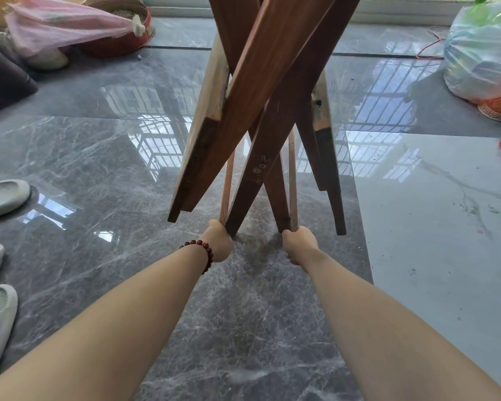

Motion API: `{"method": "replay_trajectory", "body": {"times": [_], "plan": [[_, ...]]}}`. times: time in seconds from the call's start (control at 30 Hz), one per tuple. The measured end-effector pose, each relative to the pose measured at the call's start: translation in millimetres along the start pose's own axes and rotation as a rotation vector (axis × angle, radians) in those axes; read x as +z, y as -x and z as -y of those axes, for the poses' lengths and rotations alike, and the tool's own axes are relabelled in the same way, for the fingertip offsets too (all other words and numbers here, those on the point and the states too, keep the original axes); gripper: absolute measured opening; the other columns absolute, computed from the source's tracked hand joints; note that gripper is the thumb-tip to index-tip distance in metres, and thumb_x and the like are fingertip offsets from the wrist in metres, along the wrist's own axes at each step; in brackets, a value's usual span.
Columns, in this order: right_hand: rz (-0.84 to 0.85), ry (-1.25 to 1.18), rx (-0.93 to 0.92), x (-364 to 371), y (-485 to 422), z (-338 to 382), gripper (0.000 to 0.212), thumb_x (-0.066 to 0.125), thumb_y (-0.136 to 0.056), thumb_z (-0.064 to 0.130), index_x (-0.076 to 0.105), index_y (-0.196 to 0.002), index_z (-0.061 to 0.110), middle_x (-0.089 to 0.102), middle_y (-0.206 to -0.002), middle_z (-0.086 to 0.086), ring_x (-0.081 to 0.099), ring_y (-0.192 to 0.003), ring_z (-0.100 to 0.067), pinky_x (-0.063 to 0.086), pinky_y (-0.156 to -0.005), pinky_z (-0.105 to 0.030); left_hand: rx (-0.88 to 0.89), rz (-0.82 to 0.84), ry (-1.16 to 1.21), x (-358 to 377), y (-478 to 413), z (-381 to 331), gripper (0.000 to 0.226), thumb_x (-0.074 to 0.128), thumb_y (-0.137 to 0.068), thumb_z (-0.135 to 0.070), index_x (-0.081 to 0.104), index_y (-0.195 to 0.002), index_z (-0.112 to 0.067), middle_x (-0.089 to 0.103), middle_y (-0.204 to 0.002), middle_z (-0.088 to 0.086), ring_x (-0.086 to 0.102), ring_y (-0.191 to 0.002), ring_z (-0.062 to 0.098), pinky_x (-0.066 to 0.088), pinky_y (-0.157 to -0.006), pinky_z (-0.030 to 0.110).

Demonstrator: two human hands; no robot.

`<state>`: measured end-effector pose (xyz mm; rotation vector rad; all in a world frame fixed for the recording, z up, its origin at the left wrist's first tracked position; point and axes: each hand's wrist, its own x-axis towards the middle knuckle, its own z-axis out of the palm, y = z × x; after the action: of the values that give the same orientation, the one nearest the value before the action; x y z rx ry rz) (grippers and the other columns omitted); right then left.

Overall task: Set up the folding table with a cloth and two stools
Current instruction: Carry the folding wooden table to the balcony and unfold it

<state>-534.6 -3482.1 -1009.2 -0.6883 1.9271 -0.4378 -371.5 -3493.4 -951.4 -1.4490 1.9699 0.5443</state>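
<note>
Dark brown wooden folding table (pixel 261 82): collapsed, standing at centre frame on a glossy grey marble-patterned tile floor (pixel 99 154), its broad legs crossed in an X. Two thin pale wooden slats run down between the legs. The left hand (pixel 219 244), with a dark red bead bracelet (pixel 203 251) at the wrist, is clenched round the lower end of the left slat (pixel 227 183). The right hand (pixel 300 246) is clenched round the lower end of the right slat (pixel 292 175). Both hands sit just beside the inner leg tips. Whether the outer leg ends bear on the floor cannot be told. To the left, pale grey slippers (pixel 0 198) lie at the frame edge, well apart from the table. At far left, a pink mesh cover (pixel 64 27) drapes over a round red tin (pixel 128 39). At far right, a translucent plastic bag (pixel 480 59) sits well apart from the legs, with a lighter grey tile (pixel 431 227) between.
</note>
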Motion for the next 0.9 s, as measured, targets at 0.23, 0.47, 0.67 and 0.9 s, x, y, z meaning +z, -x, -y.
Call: {"method": "replay_trajectory", "body": {"times": [0.23, 0.47, 0.67, 0.9], "plan": [[0.02, 0.001, 0.013, -1, 8, -5, 0.037, 0.038, -0.092, 0.014, 0.047, -0.127, 0.006, 0.049, -0.097, -0.011, 0.042, -0.059, -0.015, 0.031, -0.044, -0.024, -0.222, -0.185, 0.613, 22, -26, 14, 0.036, 0.045, -0.093, -0.015, 0.046, -0.121, 0.006, 0.047, -0.093, 0.011, 0.035, -0.056, 0.01, 0.028, -0.045, 0.019], [0.078, -0.023, 0.045, -11, 25, -18, 0.035, 0.039, -0.092, 0.013, 0.046, -0.125, 0.006, 0.05, -0.093, -0.01, 0.048, -0.058, -0.015, 0.033, -0.042, -0.022, -0.11, -0.123, 0.716, 43, -21, 16, 0.034, 0.043, -0.093, -0.017, 0.053, -0.107, 0.014, 0.054, -0.085, 0.016, 0.052, -0.078, 0.025, 0.041, -0.067, 0.031], [0.102, -0.025, 0.038, -14, 28, -22, 0.036, 0.04, -0.093, 0.015, 0.045, -0.127, 0.006, 0.05, -0.087, -0.009, 0.048, -0.058, -0.015, 0.035, -0.042, -0.022, -0.11, -0.158, 0.742, 47, -15, 15, 0.033, 0.044, -0.093, -0.016, 0.051, -0.106, 0.013, 0.06, -0.088, 0.02, 0.061, -0.083, 0.035, 0.049, -0.078, 0.039], [0.029, -0.086, 0.09, 1, 31, -27, 0.039, 0.043, -0.096, 0.029, 0.049, -0.125, 0.004, 0.054, -0.091, -0.013, 0.052, -0.061, -0.02, 0.044, -0.049, -0.028, -0.29, -0.127, 0.85, 39, -1, -6, 0.041, 0.05, -0.092, -0.017, 0.035, -0.127, 0.0, 0.054, -0.119, 0.019, 0.055, -0.109, 0.034, 0.047, -0.091, 0.042]]}}
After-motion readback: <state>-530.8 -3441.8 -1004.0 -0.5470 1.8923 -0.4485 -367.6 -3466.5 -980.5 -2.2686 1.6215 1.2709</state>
